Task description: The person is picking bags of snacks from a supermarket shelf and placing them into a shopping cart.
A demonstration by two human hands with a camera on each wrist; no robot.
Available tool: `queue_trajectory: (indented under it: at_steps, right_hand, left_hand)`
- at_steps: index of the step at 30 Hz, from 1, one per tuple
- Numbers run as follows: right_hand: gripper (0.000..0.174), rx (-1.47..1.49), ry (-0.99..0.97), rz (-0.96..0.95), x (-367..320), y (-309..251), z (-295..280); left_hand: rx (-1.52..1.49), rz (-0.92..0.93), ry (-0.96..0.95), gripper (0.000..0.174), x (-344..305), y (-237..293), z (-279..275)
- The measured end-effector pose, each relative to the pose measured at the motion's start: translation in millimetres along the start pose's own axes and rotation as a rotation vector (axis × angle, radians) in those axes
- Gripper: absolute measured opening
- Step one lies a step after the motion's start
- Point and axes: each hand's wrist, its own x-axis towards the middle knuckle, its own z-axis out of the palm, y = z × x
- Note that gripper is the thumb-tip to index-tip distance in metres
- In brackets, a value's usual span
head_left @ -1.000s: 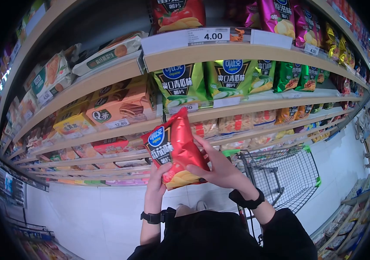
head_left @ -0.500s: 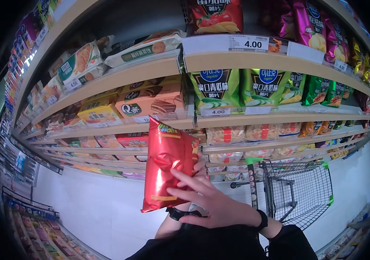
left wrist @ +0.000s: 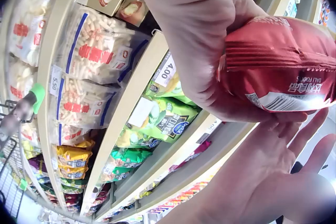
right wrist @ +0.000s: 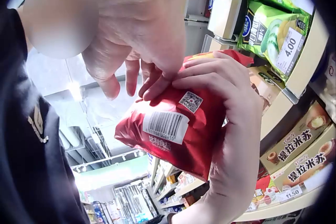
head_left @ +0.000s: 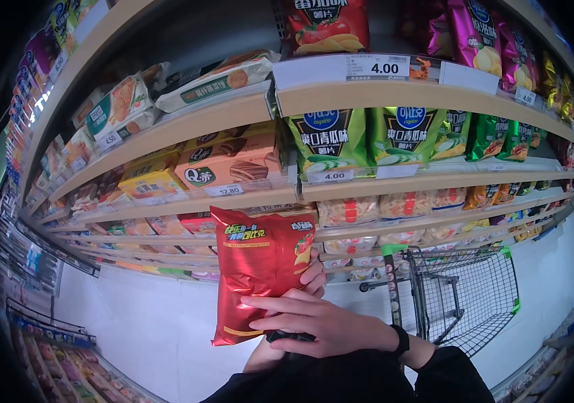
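Observation:
A red foil bag of chips (head_left: pixel 253 275) is held up in front of the body, a side with yellow and white lettering facing the head camera. My left hand (left wrist: pixel 194 40) grips it from the far side; in the head view only its fingers (head_left: pixel 315 272) show past the bag's right edge. The right hand (head_left: pixel 341 326) crosses in front of the left wrist, its fairly straight fingers touching the bag's lower part. In the right wrist view, a barcode label (right wrist: pixel 165 127) and a square code (right wrist: pixel 190 102) are on the bag, with the left hand wrapped around its side.
Shelves ahead carry green chip bags (head_left: pixel 327 141), orange boxes (head_left: pixel 230 164) and another red chip bag (head_left: pixel 331 27) behind a price tag (head_left: pixel 384 68). A wire shopping cart (head_left: pixel 468 299) stands at the right on the pale floor (head_left: pixel 146 316).
The bag, first seen front-on between both hands, has been turned to another side and swung left, its lettering now tilted into view. The right hand has moved across to its lower part.

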Motion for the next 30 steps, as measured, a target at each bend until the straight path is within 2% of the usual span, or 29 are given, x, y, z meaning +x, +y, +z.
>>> queue_trajectory:
  at_steps: [3,4,6,7,10,11,13,14,15,16,18,19,22,26,27,30]
  right_hand:
    - [0.038,0.080,0.004,0.106,-4.4,-2.4,-7.7]
    - [0.040,0.112,0.049,0.077,-6.6,0.7,-9.6]
    - [0.043,0.176,0.141,0.023,-11.9,8.7,-14.3]
    - [0.042,0.215,0.178,0.087,-13.4,4.6,-20.1]
    - [0.038,0.196,0.284,0.277,-26.6,9.2,-31.8]
    - [0.044,0.237,0.330,0.260,-35.4,18.8,-31.5]
    - [0.051,0.288,0.474,0.306,-46.5,28.0,-31.2]
    - [0.055,0.313,0.548,0.330,-52.3,33.2,-32.0]
    - [0.062,0.360,0.517,0.356,-59.8,42.7,-35.2]
    - [0.063,0.343,0.520,0.377,-60.1,44.4,-36.5]
    - [0.064,0.309,0.531,0.423,-62.0,45.2,-38.9]
    - [0.071,0.186,0.513,0.495,-64.0,45.1,-37.7]
    - [0.076,-0.005,0.365,0.649,-59.0,30.8,-38.8]
    - [0.074,-0.007,0.393,0.523,-66.3,47.0,-32.4]
    - [0.075,-0.152,0.239,0.395,-66.0,54.6,-36.5]
    - [0.076,-0.002,0.396,0.343,-62.1,49.6,-35.1]
  left_hand:
    - [0.009,0.046,0.040,0.071,1.8,-1.1,3.9]
    - [0.062,0.035,0.046,0.071,2.0,6.3,-5.7]
    - [0.305,0.024,0.215,0.072,-2.4,14.8,-5.4]
    - [0.495,0.026,0.377,0.073,-7.5,16.9,3.8]
    - [0.323,0.149,0.159,0.066,-22.1,18.0,-15.3]
    - [0.311,0.199,0.261,0.064,-47.5,28.0,-61.4]
    - [0.452,0.263,0.319,0.073,-59.7,35.2,-75.4]
    - [0.542,0.317,0.533,0.082,-44.7,26.7,-31.7]
    - [0.631,0.347,0.574,0.080,-38.8,23.2,-19.9]
    - [0.720,0.374,0.613,0.079,-34.7,21.9,-13.0]
    - [0.996,0.294,0.565,0.076,-27.3,25.6,-2.9]
    - [1.132,0.252,0.535,0.075,-23.3,26.6,1.9]
    - [1.499,0.304,0.504,0.074,-10.4,16.0,22.8]
    - [1.642,0.118,0.594,0.073,-22.6,14.2,26.6]
    - [1.665,0.187,0.487,0.072,-22.5,14.5,27.6]
    - [1.715,0.398,0.164,0.067,-14.0,20.7,35.4]
